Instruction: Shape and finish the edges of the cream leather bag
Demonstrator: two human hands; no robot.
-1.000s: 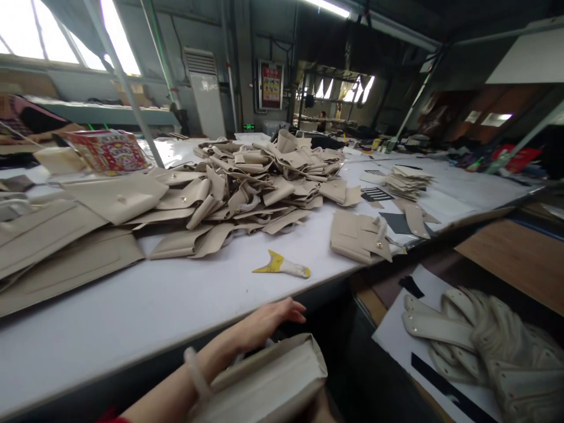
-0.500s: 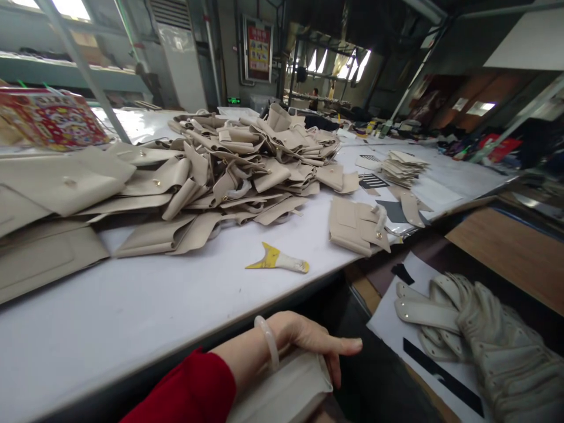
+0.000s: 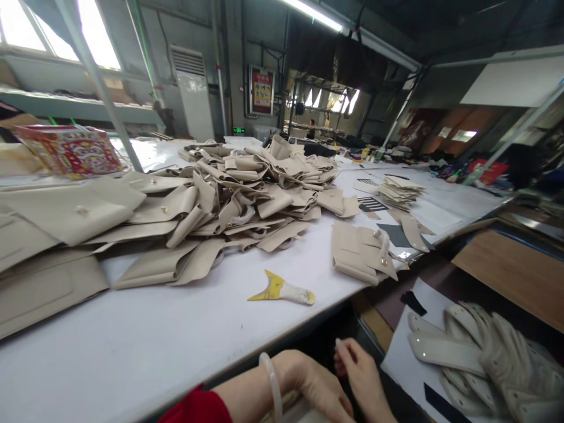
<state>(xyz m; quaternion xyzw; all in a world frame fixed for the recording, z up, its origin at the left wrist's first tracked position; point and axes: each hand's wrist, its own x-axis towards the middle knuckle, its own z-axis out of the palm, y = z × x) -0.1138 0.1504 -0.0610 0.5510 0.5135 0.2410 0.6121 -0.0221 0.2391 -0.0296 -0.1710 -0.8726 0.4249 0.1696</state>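
Both my hands are low at the frame's bottom edge, below the front edge of the white table (image 3: pixel 145 346). My left hand (image 3: pixel 315 385), with a pale bangle and a red sleeve, curls downward over a beige leather piece (image 3: pixel 288 405), of which only a sliver shows. My right hand (image 3: pixel 363 379) lies right beside it, fingers held together and bent toward the left fingers. What they pinch is hidden. A yellow-and-white scraper tool (image 3: pixel 282 289) lies on the table just above both hands.
A large heap of beige leather pieces (image 3: pixel 238 194) covers the table's middle, with flat beige panels (image 3: pixel 53 235) at left and a small folded stack (image 3: pixel 359 252) at right. White padded straps (image 3: pixel 480 352) lie on a lower shelf at right. A colourful box (image 3: pixel 70 150) stands far left.
My right hand has come into view next to the left. The left hand has dropped lower and curled, and the beige piece has slid almost out of the frame.
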